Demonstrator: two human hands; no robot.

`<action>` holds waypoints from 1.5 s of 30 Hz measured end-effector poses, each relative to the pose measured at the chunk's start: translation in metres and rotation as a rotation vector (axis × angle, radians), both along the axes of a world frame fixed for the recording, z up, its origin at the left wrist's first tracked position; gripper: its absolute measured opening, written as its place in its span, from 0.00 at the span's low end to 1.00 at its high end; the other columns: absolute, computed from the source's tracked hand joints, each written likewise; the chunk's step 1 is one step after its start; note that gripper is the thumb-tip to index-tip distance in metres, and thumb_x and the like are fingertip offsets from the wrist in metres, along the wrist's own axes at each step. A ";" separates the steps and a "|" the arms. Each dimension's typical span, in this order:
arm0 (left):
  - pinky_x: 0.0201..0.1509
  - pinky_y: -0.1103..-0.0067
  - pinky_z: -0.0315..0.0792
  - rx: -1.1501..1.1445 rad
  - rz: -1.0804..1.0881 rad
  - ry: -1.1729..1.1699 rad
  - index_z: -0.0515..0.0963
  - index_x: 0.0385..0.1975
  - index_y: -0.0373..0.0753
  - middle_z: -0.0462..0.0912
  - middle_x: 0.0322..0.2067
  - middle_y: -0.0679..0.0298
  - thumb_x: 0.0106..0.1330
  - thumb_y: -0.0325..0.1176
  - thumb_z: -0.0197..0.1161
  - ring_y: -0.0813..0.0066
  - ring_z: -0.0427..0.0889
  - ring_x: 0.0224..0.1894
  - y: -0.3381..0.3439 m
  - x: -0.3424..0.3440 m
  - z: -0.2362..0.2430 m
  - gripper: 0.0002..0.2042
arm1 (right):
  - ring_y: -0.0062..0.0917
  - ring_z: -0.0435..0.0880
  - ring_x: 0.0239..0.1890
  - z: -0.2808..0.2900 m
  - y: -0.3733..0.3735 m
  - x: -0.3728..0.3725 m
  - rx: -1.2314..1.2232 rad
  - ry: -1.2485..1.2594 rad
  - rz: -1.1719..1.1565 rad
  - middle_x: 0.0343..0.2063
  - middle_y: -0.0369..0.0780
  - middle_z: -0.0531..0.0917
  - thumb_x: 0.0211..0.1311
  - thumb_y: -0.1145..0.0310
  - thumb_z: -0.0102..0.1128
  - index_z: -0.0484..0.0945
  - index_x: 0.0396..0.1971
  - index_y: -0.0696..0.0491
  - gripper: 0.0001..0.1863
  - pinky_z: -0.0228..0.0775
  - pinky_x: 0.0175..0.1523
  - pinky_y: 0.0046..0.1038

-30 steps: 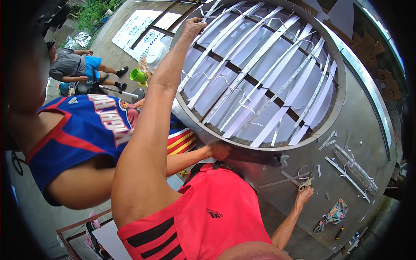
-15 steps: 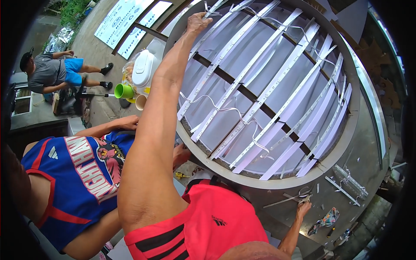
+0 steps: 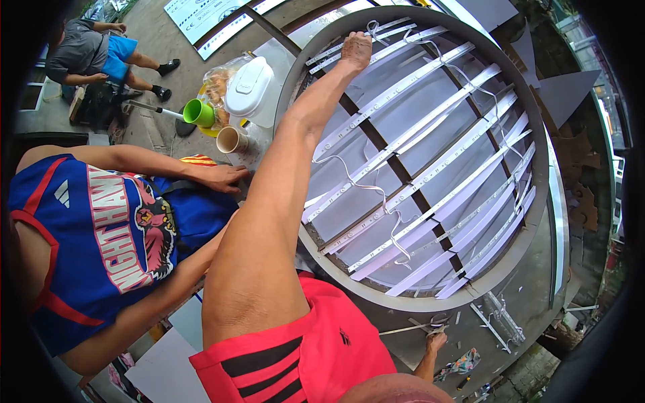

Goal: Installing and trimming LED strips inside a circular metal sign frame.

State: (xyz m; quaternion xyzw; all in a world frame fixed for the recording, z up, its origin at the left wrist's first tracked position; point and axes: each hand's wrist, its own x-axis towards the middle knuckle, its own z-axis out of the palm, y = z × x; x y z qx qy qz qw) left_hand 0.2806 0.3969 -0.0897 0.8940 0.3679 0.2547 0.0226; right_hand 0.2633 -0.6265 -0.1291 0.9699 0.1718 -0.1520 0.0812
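My left hand [image 3: 356, 50] reaches to the upper end of a round metal housing [image 3: 302, 87], fingers curled on a white light strip [image 3: 376, 33]. Rows of these strips cross dark bars [image 3: 366, 132] over pale panels inside, linked by loose white wires [image 3: 363, 186]. My right hand [image 3: 434, 341] is low on the worktable [image 3: 416, 352], closed on scissors [image 3: 438, 328]. Beside them lie thin offcuts [image 3: 396, 330], a clear bundle of strips [image 3: 504, 322] and a patterned rag [image 3: 462, 363].
A co-worker in a blue jersey [image 3: 101, 235] is close at my left. Another person [image 3: 87, 57] is farther back. A green cup [image 3: 198, 112], paper cup [image 3: 230, 140] and white container [image 3: 248, 87] sit left of the housing. Boards [image 3: 201, 27] lie behind; cardboard [image 3: 574, 161] is at right.
The view has shifted, so the housing appears farther right and slightly lower. My left hand stays at its upper end, slightly farther in. The co-worker's arm has moved.
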 end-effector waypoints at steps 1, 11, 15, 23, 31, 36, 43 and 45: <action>0.50 0.65 0.75 0.010 0.005 0.012 0.81 0.35 0.38 0.81 0.36 0.52 0.59 0.29 0.65 0.55 0.80 0.45 0.001 -0.001 0.000 0.06 | 0.58 0.73 0.34 0.000 0.000 -0.001 0.075 -0.006 0.036 0.26 0.59 0.75 0.42 0.72 0.53 0.72 0.20 0.64 0.09 0.66 0.42 0.53; 0.52 0.66 0.73 0.090 -0.130 -0.112 0.80 0.43 0.41 0.84 0.40 0.57 0.55 0.29 0.67 0.56 0.79 0.46 -0.017 -0.019 0.022 0.14 | 0.57 0.75 0.32 -0.002 0.004 -0.004 0.107 -0.077 -0.056 0.27 0.58 0.76 0.42 0.74 0.55 0.73 0.22 0.64 0.08 0.68 0.42 0.52; 0.51 0.67 0.74 0.152 -0.060 -0.224 0.82 0.43 0.42 0.84 0.38 0.58 0.55 0.33 0.68 0.58 0.80 0.44 -0.037 -0.029 0.045 0.15 | 0.57 0.77 0.35 -0.006 0.007 -0.012 0.095 -0.044 -0.192 0.33 0.58 0.76 0.45 0.74 0.58 0.77 0.31 0.67 0.13 0.70 0.42 0.50; 0.46 0.68 0.75 -0.087 -0.099 -0.539 0.84 0.38 0.38 0.84 0.33 0.54 0.57 0.31 0.67 0.56 0.82 0.37 -0.149 -0.059 0.109 0.10 | 0.52 0.76 0.36 -0.017 0.010 -0.027 0.153 -0.243 -0.271 0.34 0.55 0.75 0.51 0.75 0.58 0.79 0.43 0.64 0.18 0.68 0.43 0.52; 0.25 0.77 0.69 -0.389 -0.227 -0.653 0.85 0.40 0.36 0.82 0.22 0.60 0.60 0.30 0.68 0.76 0.75 0.19 -0.392 -0.138 0.176 0.10 | 0.47 0.73 0.51 -0.014 -0.026 -0.041 0.564 -0.408 -0.192 0.45 0.50 0.76 0.64 0.70 0.54 0.75 0.53 0.60 0.19 0.63 0.57 0.46; 0.22 0.83 0.63 -0.776 -0.487 -0.401 0.85 0.37 0.35 0.79 0.19 0.67 0.64 0.31 0.68 0.87 0.69 0.19 -0.572 -0.207 0.160 0.07 | 0.46 0.70 0.54 -0.020 -0.035 -0.042 0.513 -0.436 -0.118 0.49 0.48 0.75 0.71 0.67 0.47 0.71 0.57 0.57 0.18 0.59 0.59 0.46; 0.33 0.73 0.74 -1.112 -0.332 0.312 0.84 0.31 0.34 0.84 0.24 0.58 0.65 0.46 0.62 0.72 0.81 0.24 -0.658 -0.282 0.067 0.18 | 0.41 0.72 0.52 -0.020 -0.026 -0.042 0.515 -0.557 -0.147 0.48 0.44 0.75 0.71 0.68 0.47 0.73 0.53 0.55 0.15 0.61 0.58 0.42; 0.35 0.72 0.75 -1.163 -0.221 0.409 0.84 0.30 0.34 0.84 0.24 0.58 0.65 0.49 0.61 0.72 0.83 0.26 -0.665 -0.289 0.038 0.20 | 0.41 0.73 0.52 -0.016 -0.029 -0.044 0.556 -0.566 -0.115 0.48 0.44 0.75 0.69 0.70 0.50 0.72 0.53 0.55 0.15 0.62 0.57 0.42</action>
